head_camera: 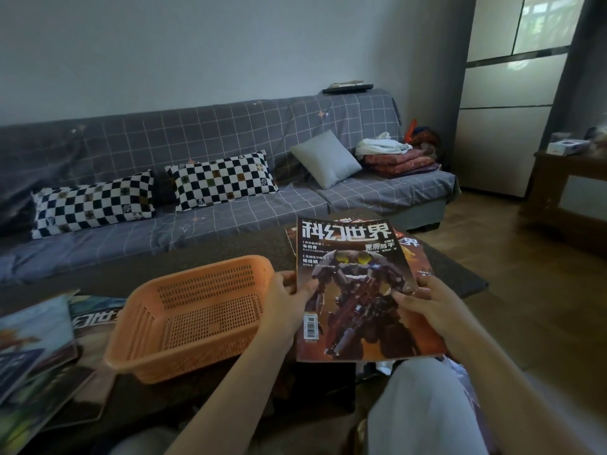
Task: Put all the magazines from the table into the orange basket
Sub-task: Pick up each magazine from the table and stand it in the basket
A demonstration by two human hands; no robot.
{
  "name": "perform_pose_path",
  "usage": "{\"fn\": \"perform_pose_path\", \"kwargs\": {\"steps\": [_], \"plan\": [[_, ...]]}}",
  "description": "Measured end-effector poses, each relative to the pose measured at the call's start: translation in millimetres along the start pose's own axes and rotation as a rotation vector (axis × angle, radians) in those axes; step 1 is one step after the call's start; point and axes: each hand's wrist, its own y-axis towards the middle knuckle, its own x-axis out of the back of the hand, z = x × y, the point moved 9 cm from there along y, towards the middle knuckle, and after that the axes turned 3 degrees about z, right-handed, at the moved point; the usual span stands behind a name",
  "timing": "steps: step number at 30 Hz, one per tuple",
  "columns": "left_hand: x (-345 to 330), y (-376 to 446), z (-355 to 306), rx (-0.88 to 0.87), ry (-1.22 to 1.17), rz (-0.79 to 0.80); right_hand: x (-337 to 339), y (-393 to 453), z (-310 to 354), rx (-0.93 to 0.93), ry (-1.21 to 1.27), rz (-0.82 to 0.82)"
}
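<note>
I hold a small stack of magazines (358, 290) in the air, right of the orange basket (193, 320). The top cover shows a dark robot under large white characters. My left hand (289, 300) grips the stack's left edge, thumb on the cover. On the right edge sits my right hand (420, 300), also gripping. The basket stands on the dark table (210, 399) and looks empty inside. More magazines (42, 353) lie spread on the table at the far left.
A grey checked sofa (230, 198) with two checkered pillows, a grey cushion and folded cloths runs behind the table. A wooden cabinet (565, 192) stands at the right. My light-trousered knee (427, 408) is at the bottom right.
</note>
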Motion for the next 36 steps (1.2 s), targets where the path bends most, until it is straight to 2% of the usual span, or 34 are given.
{"fn": "perform_pose_path", "kwargs": {"steps": [4, 9, 18, 26, 30, 34, 36], "plan": [[37, -7, -21, -0.063, -0.087, -0.052, -35, 1, 31, 0.084, -0.006, 0.061], [95, -3, -37, -0.126, -0.068, -0.146, -94, 15, 57, 0.15, -0.05, 0.15], [206, 34, -32, -0.104, -0.096, -0.339, -216, 64, 77, 0.172, -0.156, 0.304], [261, 76, 5, -0.017, -0.024, -0.458, -292, 109, 45, 0.124, -0.314, 0.317], [268, 88, 30, 0.025, 0.065, -0.498, -305, 125, 20, 0.091, -0.404, 0.302], [268, 95, 49, 0.105, 0.116, -0.469, -312, 132, 5, 0.089, -0.5, 0.278], [270, 98, 51, 0.117, 0.169, -0.464, -315, 134, -5, 0.029, -0.533, 0.276]]}}
